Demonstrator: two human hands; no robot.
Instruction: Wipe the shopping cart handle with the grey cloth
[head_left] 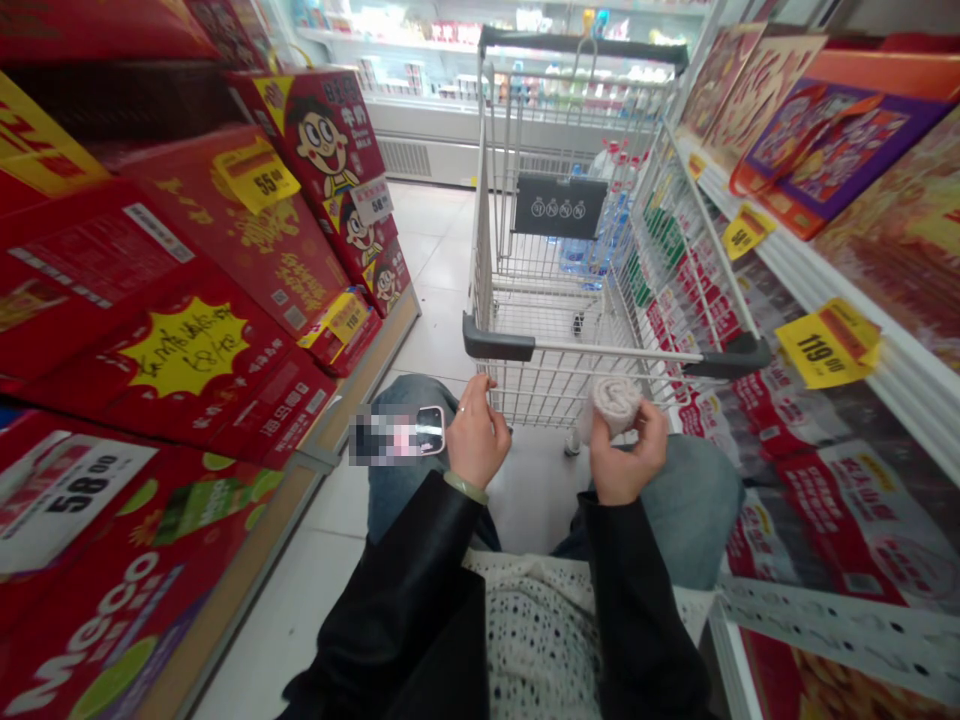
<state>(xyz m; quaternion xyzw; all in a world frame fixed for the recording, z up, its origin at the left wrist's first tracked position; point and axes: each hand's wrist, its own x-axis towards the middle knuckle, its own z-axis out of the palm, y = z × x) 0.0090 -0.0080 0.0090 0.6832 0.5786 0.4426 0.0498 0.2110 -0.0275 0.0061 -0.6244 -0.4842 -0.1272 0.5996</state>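
**Your left hand** (478, 435): raised over your thigh, fingers loosely curled, a ring on one finger and a pale green bangle (465, 488) at the wrist. A smartphone (429, 430), partly blurred out, lies touching or just beside this hand; whether you grip it, you cannot tell from this view.

**Your right hand** (628, 455): raised, narrowly closed, holding a rolled pale pink cloth (616, 405) between fingers and thumb, in front of the near cart rail.

**Arms:** both bent, in black jacket sleeves (637, 610), over a spotted blouse (532, 640) and jeans (690, 505).

**Container:** a wire shopping cart (551, 300), far of both hands, with a dark handle (615, 350) across its near end and a black placard (560, 205) on its far end. In it, at the far end, stand bottled water packs (592, 230).

**Surroundings:** on the left, shelves of red cartons (322, 140) with a cartoon boy; on the right, shelved gift boxes (817, 140) and a yellow 119 price tag (829, 343). Farther off stands a refrigerated display case (480, 100), past the tiled floor (439, 260).
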